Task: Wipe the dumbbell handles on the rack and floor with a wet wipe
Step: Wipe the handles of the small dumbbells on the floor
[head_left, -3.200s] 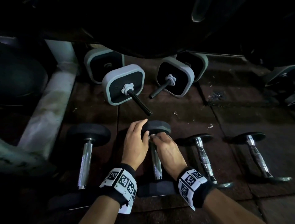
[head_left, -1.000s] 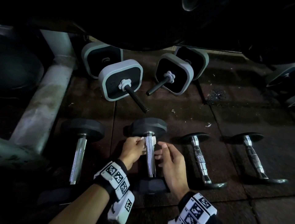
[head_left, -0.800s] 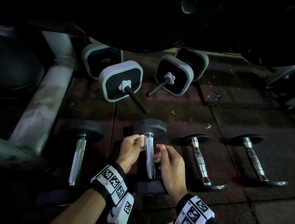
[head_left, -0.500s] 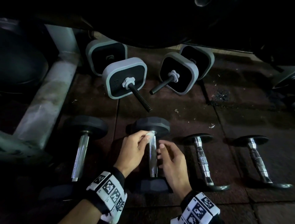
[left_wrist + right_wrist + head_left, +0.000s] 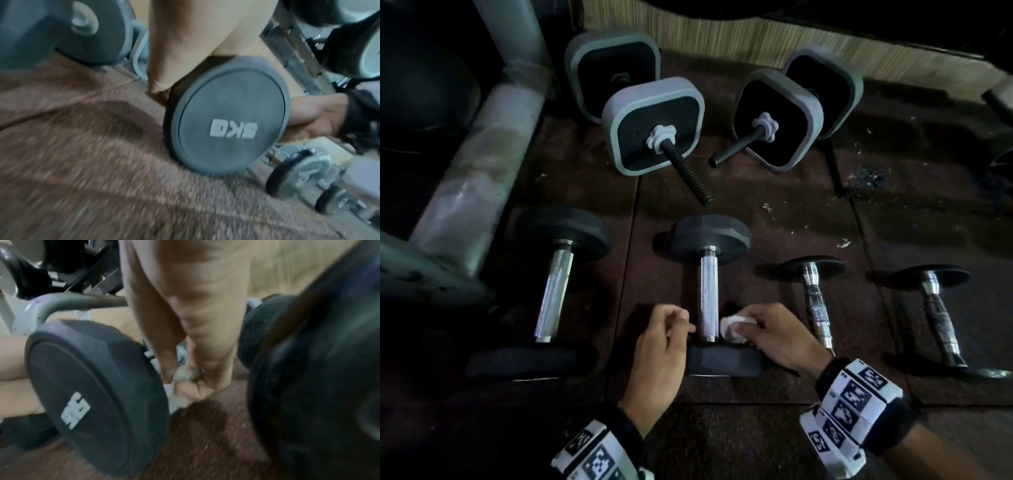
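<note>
**Head view: wipe at the near end of the middle handle**

The right hand [image 5: 774, 337] pinches a crumpled white wet wipe [image 5: 734, 327] between thumb and curled fingers. The wipe is against the right side of the middle dumbbell [image 5: 708, 298] handle, beside its near head. The left hand [image 5: 661, 346] sits just left of that handle, fingers curled in with nothing seen in them. The middle dumbbell lies on the floor mat [image 5: 791, 222], with a black dumbbell [image 5: 554, 294] to its left and two chrome dumbbells [image 5: 815, 308] to its right.

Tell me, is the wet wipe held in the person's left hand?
No, the right hand grips the white wet wipe beside the middle dumbbell's handle; the left hand shows none.
</note>
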